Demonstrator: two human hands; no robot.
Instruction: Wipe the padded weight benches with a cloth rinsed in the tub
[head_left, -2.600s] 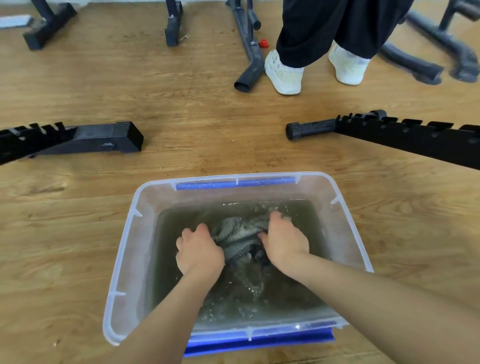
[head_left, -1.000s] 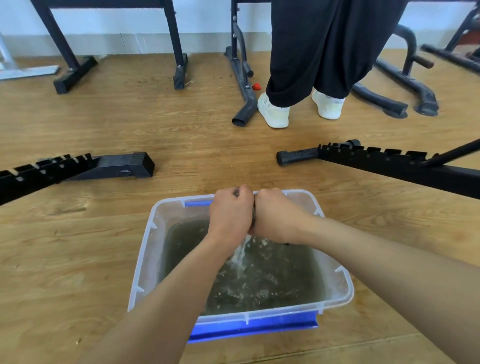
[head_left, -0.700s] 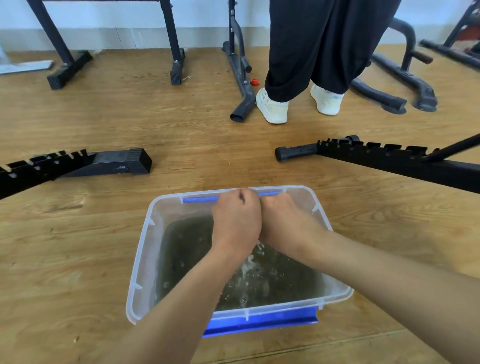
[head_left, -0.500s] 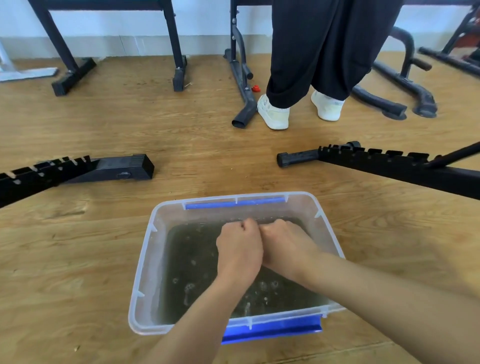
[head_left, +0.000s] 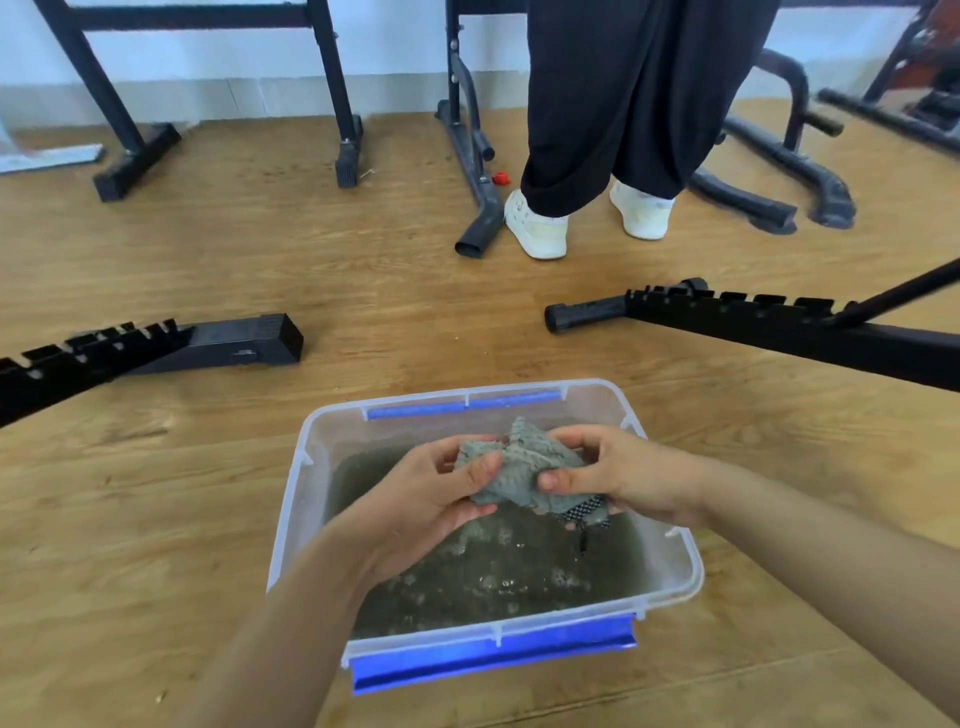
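A clear plastic tub (head_left: 293, 499) with blue handles sits on the wooden floor, holding murky grey water. Above the water I hold a wet, bunched grey cloth (head_left: 519, 475). My left hand (head_left: 431, 501) grips its left side, thumb on top. My right hand (head_left: 618, 475) pinches its right side. A dark patterned corner of the cloth hangs below my right hand. No padded bench top is in view, only the frames.
Black notched bench rails lie on the floor at the left (head_left: 156, 348) and at the right (head_left: 769, 322). A person in black trousers and white shoes (head_left: 537, 228) stands beyond the tub. Black stand legs (head_left: 475, 171) and a small red cap (head_left: 500, 179) are near the wall.
My fists were pressed together wringing the cloth over the tub. Now my hands have drawn apart and turned palm-up, and the cloth shows between them.
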